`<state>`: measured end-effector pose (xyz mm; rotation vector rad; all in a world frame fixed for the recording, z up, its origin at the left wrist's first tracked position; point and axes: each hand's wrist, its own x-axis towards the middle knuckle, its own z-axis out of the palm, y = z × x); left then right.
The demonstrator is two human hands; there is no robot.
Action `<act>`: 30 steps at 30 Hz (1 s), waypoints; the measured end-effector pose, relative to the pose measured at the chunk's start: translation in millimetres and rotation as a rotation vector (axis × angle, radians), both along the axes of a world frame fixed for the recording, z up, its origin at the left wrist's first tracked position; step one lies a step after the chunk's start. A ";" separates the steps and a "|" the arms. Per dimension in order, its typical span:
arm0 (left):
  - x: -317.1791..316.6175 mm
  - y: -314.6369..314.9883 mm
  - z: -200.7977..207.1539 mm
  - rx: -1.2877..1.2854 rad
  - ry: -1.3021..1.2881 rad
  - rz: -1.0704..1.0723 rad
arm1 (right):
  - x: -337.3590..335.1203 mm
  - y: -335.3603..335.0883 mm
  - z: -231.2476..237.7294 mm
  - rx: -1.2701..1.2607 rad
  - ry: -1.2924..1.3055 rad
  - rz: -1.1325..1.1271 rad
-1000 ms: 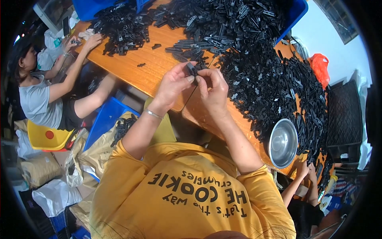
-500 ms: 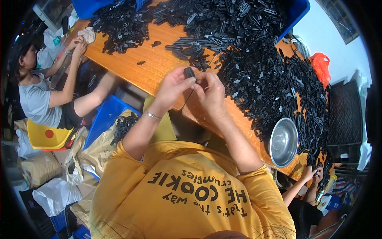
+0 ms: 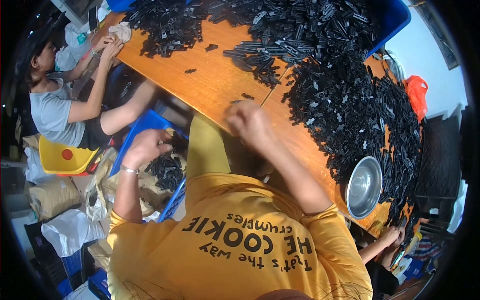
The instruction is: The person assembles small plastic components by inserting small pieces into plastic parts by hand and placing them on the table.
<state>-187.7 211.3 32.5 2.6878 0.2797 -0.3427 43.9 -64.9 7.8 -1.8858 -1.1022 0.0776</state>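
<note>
Head view shows your left hand (image 3: pixel 148 148) over the blue crate (image 3: pixel 173 204), blurred and partly curled, with the black parts (image 3: pixel 165 174) in it at five o'clock from that hand; whether you grip one, I cannot tell. Your right hand (image 3: pixel 250 125) curls above the table (image 3: pixel 215 75) edge, its hold also unclear, small black pieces (image 3: pixel 247 96) just beyond at twelve o'clock, the big black heap (image 3: pixel 325 107) toward two.

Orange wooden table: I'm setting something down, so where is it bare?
The orange wooden table is mostly bare between the upper-left black plastic pile and its near edge. The larger black plastic pile crowds its right side.
</note>
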 end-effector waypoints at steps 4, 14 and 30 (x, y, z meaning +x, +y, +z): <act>68.7 -24.4 21.3 -0.165 -0.388 0.202 | 37.2 3.3 14.2 -0.259 -0.140 -0.241; 268.7 -60.2 -17.0 0.074 -0.845 -0.113 | 58.1 -7.8 3.7 -0.276 -0.126 -0.111; 232.7 -94.5 2.5 -1.552 -0.326 0.363 | 53.8 -21.8 53.8 0.227 -0.235 -0.223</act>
